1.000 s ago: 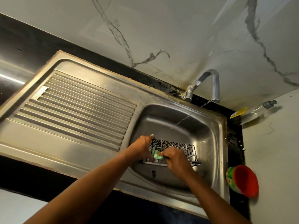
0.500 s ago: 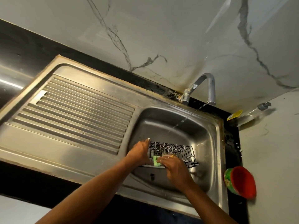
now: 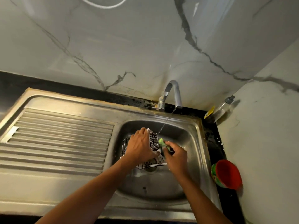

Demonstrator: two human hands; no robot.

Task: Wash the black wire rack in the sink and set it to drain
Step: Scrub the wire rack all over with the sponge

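The black wire rack (image 3: 153, 141) stands on end in the steel sink basin (image 3: 186, 143), streaked with white foam. My left hand (image 3: 140, 145) grips it from the left, covering much of it. Just right of the rack, my right hand (image 3: 175, 155) holds a green sponge (image 3: 161, 142) against its side. A thin stream of water falls from the tap (image 3: 171, 96) and lands near the top of the rack.
A ribbed steel draining board (image 3: 56, 143) lies left of the basin. A red and green cup (image 3: 226, 174) stands on the dark counter at the right, a clear bottle (image 3: 224, 108) in the back corner. Marble wall behind.
The rack has been turned from lying flat to standing on end. Both hands shifted with it, and the view now faces the sink more squarely.
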